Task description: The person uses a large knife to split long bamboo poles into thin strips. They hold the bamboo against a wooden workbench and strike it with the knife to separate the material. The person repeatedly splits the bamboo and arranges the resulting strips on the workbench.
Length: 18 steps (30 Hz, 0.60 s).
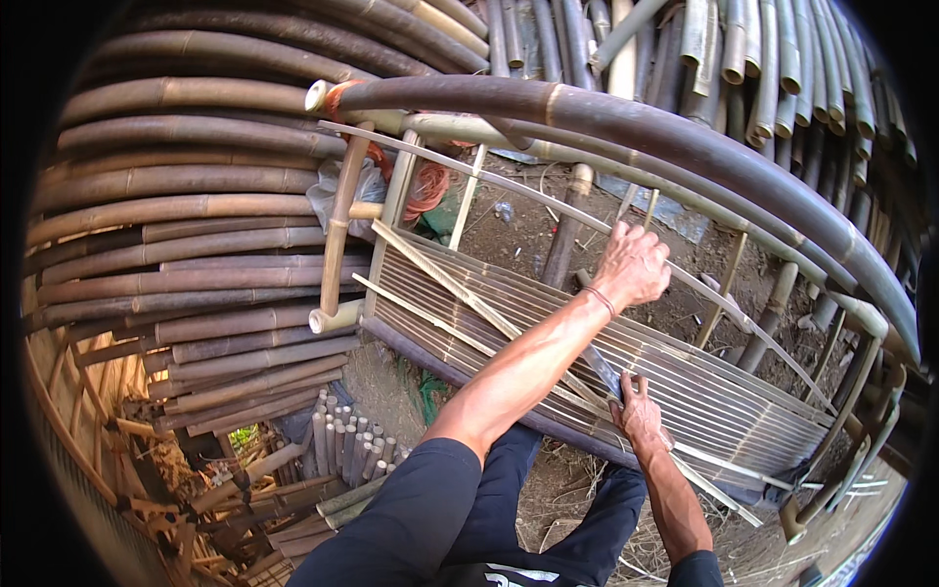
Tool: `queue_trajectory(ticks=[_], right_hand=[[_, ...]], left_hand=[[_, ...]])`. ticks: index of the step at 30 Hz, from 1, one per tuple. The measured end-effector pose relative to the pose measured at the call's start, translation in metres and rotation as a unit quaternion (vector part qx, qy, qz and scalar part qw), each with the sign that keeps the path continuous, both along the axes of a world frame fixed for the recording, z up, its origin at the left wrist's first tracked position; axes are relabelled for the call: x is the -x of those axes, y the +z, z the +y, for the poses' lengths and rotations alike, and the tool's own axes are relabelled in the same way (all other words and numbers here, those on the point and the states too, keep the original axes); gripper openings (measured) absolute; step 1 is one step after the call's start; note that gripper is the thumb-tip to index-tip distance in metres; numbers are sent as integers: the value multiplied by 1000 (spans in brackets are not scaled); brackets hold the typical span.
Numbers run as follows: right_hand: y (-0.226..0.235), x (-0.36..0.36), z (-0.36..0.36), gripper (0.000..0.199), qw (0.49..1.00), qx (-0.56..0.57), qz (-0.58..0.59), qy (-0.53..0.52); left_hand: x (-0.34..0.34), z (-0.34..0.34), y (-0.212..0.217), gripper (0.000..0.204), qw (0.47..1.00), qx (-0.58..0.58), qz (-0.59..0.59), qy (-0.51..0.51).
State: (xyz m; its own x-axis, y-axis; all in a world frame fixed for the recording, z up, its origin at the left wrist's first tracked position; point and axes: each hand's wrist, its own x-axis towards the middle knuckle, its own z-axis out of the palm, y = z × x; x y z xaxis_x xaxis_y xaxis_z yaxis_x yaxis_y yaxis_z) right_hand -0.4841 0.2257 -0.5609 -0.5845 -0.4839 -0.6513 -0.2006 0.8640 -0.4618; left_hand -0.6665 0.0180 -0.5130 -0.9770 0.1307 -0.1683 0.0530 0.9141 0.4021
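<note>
My left hand (631, 266) is closed around a long, thin bamboo strip (533, 199), which runs slantwise over the frame from far left to near right. In my right hand (642, 419), nearer my body, is a knife; its grey metal blade (601, 372) points away from me, and the handle is hidden by my fingers. Beneath both arms lies a slatted bamboo panel (724, 421) in a bamboo frame. Two loose pale strips, one a longer bamboo strip (445, 281) and one a thinner strip (416, 306), rest slantwise on the slats.
A thick dark bamboo pole (587, 106) arches along the frame's far side. Many bamboo poles (196, 181) are stacked at left, with more cut poles (782, 68) at far right. Short bamboo pieces (352, 440) stand at lower left. Orange twine (426, 191) lies by a clear plastic bag (360, 191).
</note>
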Motion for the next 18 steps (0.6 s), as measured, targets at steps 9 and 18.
queue_trajectory(ticks=[9,18], right_hand=[[2,-55,-8,53,997,40,-58,-23],[21,-54,75,52,992,-28,-43,-115]], left_hand=[[-64,0,-51,43,965,-222,-101,92],[-105,-2,-71,40,964,-213,-127,98]])
